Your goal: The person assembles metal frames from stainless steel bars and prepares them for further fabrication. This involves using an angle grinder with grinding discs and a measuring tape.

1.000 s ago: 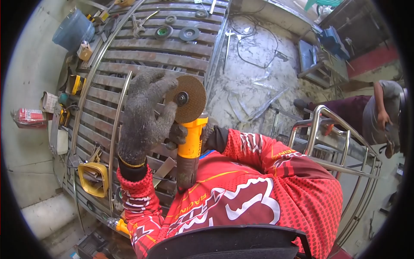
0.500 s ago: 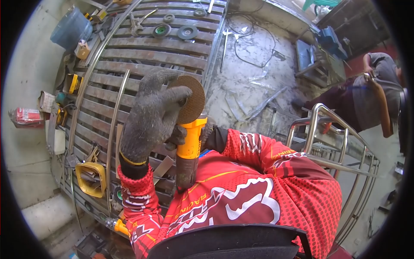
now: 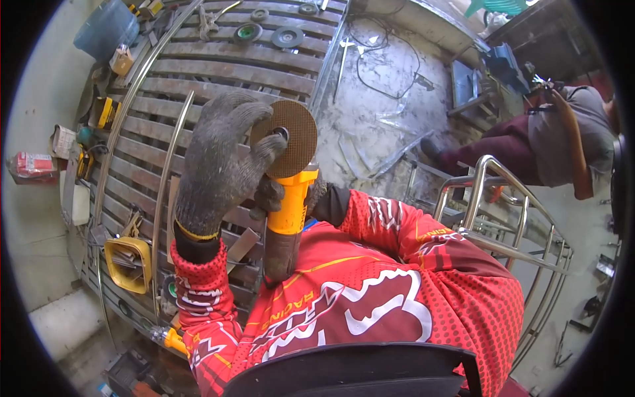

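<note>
An angle grinder (image 3: 288, 208) with a yellow body and dark rear end stands upright against my red shirt. Its brown, mesh-patterned disc (image 3: 297, 142) is at the top, with a metal centre showing. My left hand (image 3: 221, 159), in a dark grey knit glove, grips the disc's left side, its thumb by the centre and its fingers behind the edge. My right hand (image 3: 319, 193), also gloved, is wrapped round the grinder's body from behind; its fingertips show on the left side, and the rest is mostly hidden.
Below lies a slatted metal table (image 3: 231, 69) with a long metal tube (image 3: 173, 155), loose wheels (image 3: 287, 37) and a yellow container (image 3: 127, 264) of scraps. Bent chrome tubing (image 3: 503, 198) stands at right. Beyond it, another person (image 3: 569, 139) bends over. A cable (image 3: 390, 92) lies on the floor.
The disc now faces me more squarely and its centre shows. My left thumb has shifted lower on it. The other person's legs have moved left in view.
</note>
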`<action>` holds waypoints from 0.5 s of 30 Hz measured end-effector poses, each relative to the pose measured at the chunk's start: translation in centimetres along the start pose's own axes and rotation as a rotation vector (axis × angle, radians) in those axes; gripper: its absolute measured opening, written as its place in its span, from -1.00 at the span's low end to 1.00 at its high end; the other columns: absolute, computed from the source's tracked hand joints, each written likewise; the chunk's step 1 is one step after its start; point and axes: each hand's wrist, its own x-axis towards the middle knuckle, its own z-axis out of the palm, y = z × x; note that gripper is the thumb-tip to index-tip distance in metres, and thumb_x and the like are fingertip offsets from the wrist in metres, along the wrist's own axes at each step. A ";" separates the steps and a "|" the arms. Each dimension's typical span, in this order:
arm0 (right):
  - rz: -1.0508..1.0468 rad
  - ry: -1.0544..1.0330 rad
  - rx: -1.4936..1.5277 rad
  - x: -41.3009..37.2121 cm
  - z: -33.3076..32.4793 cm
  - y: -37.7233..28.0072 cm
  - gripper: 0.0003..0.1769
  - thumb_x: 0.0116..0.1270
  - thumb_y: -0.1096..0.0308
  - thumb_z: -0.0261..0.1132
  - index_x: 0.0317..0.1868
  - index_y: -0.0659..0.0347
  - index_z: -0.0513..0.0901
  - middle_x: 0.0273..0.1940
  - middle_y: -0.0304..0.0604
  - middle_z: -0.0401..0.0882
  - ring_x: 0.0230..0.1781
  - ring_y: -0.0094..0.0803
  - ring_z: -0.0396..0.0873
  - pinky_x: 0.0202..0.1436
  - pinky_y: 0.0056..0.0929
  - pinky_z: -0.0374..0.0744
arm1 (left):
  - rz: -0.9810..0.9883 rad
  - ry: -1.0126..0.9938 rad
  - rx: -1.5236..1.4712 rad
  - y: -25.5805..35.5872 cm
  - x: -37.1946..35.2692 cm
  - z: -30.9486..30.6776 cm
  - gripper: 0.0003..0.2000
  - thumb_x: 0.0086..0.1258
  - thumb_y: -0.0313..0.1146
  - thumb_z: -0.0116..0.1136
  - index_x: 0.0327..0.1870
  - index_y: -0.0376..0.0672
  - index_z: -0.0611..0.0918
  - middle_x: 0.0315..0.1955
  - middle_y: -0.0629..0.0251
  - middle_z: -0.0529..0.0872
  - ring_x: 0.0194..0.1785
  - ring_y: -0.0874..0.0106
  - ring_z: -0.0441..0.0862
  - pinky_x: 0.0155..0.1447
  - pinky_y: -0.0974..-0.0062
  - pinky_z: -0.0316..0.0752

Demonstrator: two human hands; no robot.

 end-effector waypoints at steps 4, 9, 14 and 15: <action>0.340 0.162 0.110 0.7 1.2 -2.8 -0.47 0.30 -0.07 0.32 0.04 0.19 0.55 -0.16 -0.08 0.60 -0.17 -0.16 0.58 0.03 -0.10 0.56 | -0.147 -0.053 -0.164 0.4 -0.1 0.0 -0.53 0.23 -0.13 0.45 0.06 -0.23 0.62 -0.13 0.03 0.70 -0.05 0.10 0.69 0.05 0.19 0.58; 0.667 0.598 -0.410 -1.9 -0.4 -4.5 -0.43 0.38 -0.22 0.19 0.15 0.02 0.52 -0.07 -0.16 0.57 -0.01 -0.20 0.57 0.17 -0.14 0.54 | -0.348 -0.180 -0.374 0.1 -1.9 0.4 -0.45 0.33 -0.02 0.38 0.16 -0.25 0.55 -0.10 0.09 0.66 -0.08 0.24 0.65 0.02 0.29 0.56; 0.446 0.421 -0.821 -6.0 -6.4 -9.6 -0.48 0.55 0.10 0.11 0.38 0.18 0.43 0.27 0.00 0.52 0.23 -0.15 0.55 0.42 -0.11 0.46 | -0.217 -0.188 -0.296 2.2 -1.7 -0.6 -0.27 0.17 -0.15 0.47 0.33 -0.30 0.45 0.06 0.04 0.60 0.10 0.27 0.61 0.19 0.34 0.54; 0.515 0.393 -0.752 -5.6 -6.8 -10.1 -0.52 0.60 0.22 0.09 0.42 0.21 0.41 0.33 0.04 0.51 0.27 -0.14 0.55 0.43 -0.08 0.45 | -0.237 -0.204 -0.302 2.0 -1.9 -0.6 -0.20 0.10 -0.19 0.51 0.37 -0.32 0.42 0.10 0.00 0.59 0.15 0.25 0.61 0.23 0.33 0.54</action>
